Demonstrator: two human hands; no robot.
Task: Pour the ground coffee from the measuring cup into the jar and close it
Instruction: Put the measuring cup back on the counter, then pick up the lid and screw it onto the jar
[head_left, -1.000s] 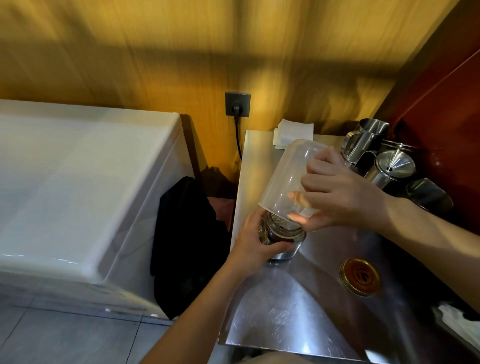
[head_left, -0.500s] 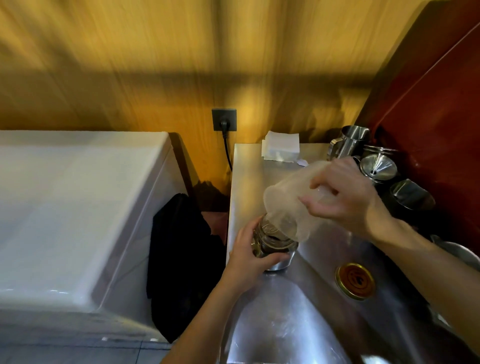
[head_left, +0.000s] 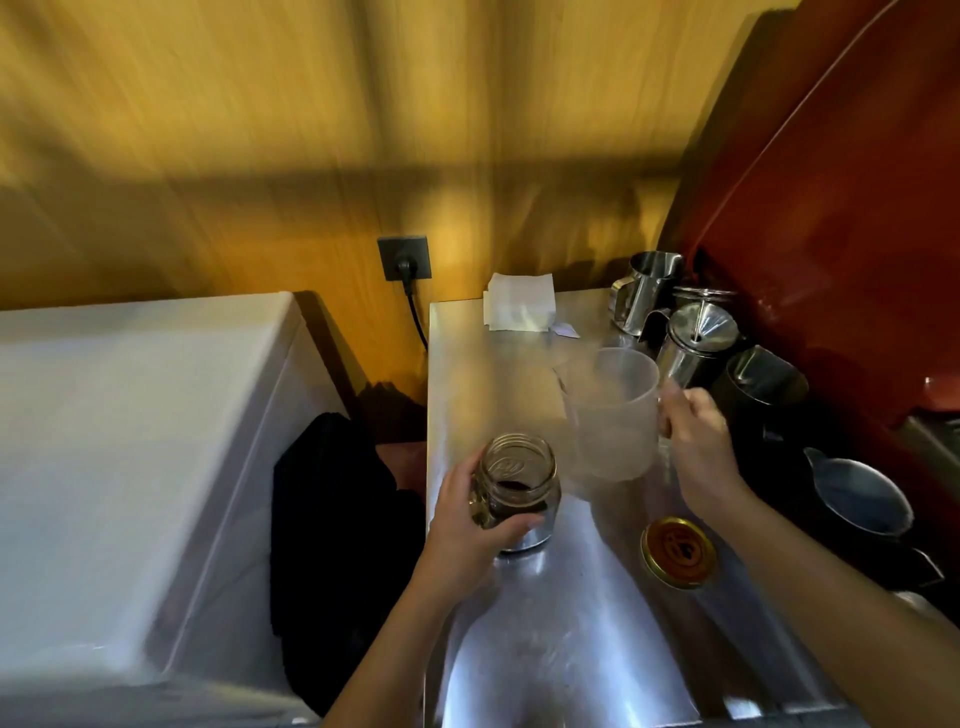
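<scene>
A small glass jar (head_left: 519, 491) stands open on the steel counter (head_left: 561, 649), with dark ground coffee in its bottom. My left hand (head_left: 470, 525) is wrapped around its left side. A translucent plastic measuring cup (head_left: 610, 415) is upright to the right of the jar and farther back, looking empty; my right hand (head_left: 696, 441) grips its handle. Whether it rests on the counter I cannot tell. The jar's gold lid (head_left: 679, 552) lies flat on the counter, right of the jar, below my right wrist.
Steel pitchers (head_left: 647, 291), a funnel-topped pot (head_left: 698, 343) and dark jugs (head_left: 758, 395) crowd the counter's right side by a red wall. Folded white paper (head_left: 519, 307) lies at the back. A white appliance (head_left: 130, 457) and black cloth (head_left: 337, 535) are left of the counter.
The measuring cup was tipped upside down over the jar's mouth; now my right hand has swung it upright and away to the right. The jar's mouth is uncovered. My left hand stays on the jar.
</scene>
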